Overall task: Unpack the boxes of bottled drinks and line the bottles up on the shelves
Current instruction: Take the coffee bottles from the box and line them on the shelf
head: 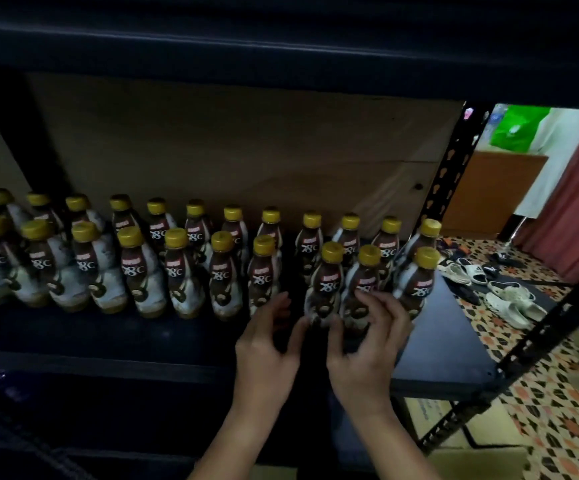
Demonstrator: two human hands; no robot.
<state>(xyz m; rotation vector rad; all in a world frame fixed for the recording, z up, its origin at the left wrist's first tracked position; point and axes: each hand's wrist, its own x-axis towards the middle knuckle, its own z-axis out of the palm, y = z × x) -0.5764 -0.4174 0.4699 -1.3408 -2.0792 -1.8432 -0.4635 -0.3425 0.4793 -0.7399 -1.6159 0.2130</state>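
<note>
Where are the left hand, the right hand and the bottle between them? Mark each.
left hand (263, 344): head view, back of the hand.
right hand (371, 348): head view, back of the hand.
bottle (327, 278): head view, brown label below the yellow cap.

Home storeroom: metal shelving (454, 174), sandals (509, 299) on floor.

I have one view only, from the head camera, looking forward and slightly down into a dark shelf (447, 344) bay from close range. My left hand (263, 344) and right hand (367, 348) sit low in the centre, forearms entering from the bottom edge. Beyond the fingers stand the rows of bottles (177, 268), stretching away to the left of my left hand. Right of my right hand, past the shelf upright (450, 168), the wide lens catches patterned floor (554, 403).
</note>
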